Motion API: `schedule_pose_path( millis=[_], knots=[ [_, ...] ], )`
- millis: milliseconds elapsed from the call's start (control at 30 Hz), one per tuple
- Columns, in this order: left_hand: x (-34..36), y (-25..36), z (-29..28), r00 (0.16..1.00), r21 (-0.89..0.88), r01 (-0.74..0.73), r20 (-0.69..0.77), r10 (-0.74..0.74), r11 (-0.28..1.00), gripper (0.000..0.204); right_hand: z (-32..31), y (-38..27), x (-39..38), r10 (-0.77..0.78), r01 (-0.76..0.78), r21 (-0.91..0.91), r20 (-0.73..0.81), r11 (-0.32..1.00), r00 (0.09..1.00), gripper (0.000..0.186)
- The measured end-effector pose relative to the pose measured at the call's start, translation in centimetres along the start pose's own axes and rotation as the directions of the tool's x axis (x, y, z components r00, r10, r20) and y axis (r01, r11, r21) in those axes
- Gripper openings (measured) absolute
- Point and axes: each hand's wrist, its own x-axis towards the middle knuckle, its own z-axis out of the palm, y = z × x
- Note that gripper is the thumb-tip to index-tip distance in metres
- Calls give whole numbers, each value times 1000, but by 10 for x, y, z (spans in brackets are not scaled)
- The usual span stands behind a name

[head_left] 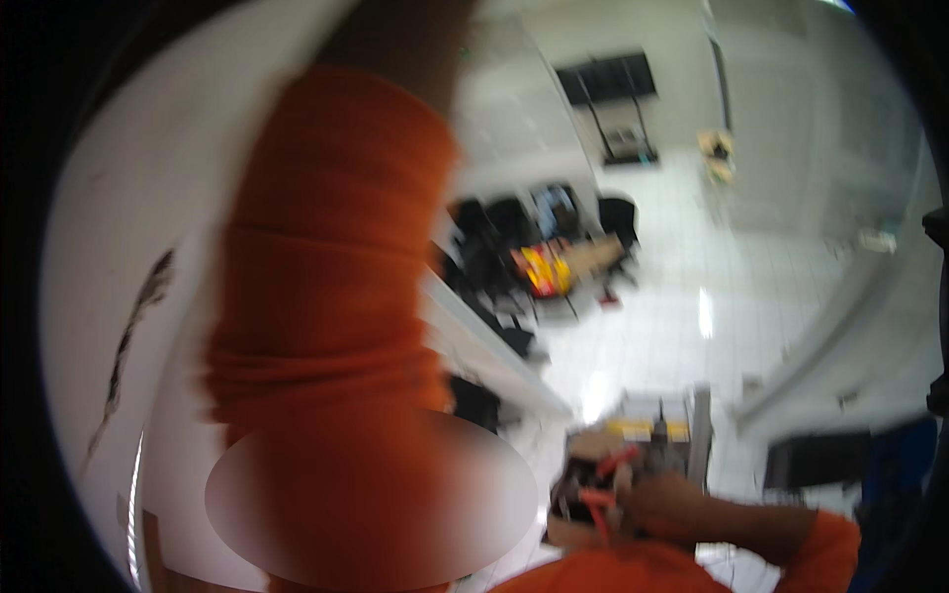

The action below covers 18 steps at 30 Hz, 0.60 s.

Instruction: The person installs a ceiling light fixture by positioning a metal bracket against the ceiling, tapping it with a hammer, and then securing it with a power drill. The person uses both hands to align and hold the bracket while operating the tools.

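My left arm in an orange sleeve [326, 227] is raised along the left side. Its hand lies beyond the upper edge. At the lower right, my right hand [662, 502] reaches over an open tool tray [700, 435] crowded with tools. Beside the fingers are red-handled hand tools [597, 498], their exact kind blurred. A dark, upright pointed tool [659, 425] stands toward the tray's far side, near a yellow strip [633, 430]. Motion smears the fingers of my right hand, so any grip on a tool is unclear.
A white wall with a dark, jagged gash [133, 336] rises at left. Below, black chairs [618, 212] surround a yellow-and-red item [547, 271] on the tiled floor [682, 267]. A screen on a stand [606, 79] is at the back; a dark box [816, 460] sits at right.
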Motion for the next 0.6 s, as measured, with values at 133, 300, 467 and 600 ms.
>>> schedule_pose_path(
  millis=[133, 300, 467, 600],
  knots=[
    [4, 12, 4, 927, 118, -42, -366, 83, 992, 44, -15, 13, -5, -52, 46, 112, 58, 993, 997, 27],
    [-10, 16, -2, 961, 154, -8, -271, 50, 988, 31, -33, 23, -19, 22, -13, 503, -12, 864, 1000, 35],
    [-12, 14, 4, 953, 109, -19, -299, 51, 994, 26, -58, 25, -42, 45, 46, 701, -111, 712, 993, 35],
    [-11, 22, 7, 941, 122, 26, -338, 17, 992, 34, -80, 28, -49, 171, 296, 620, -581, 727, 796, 50]
  ],
)
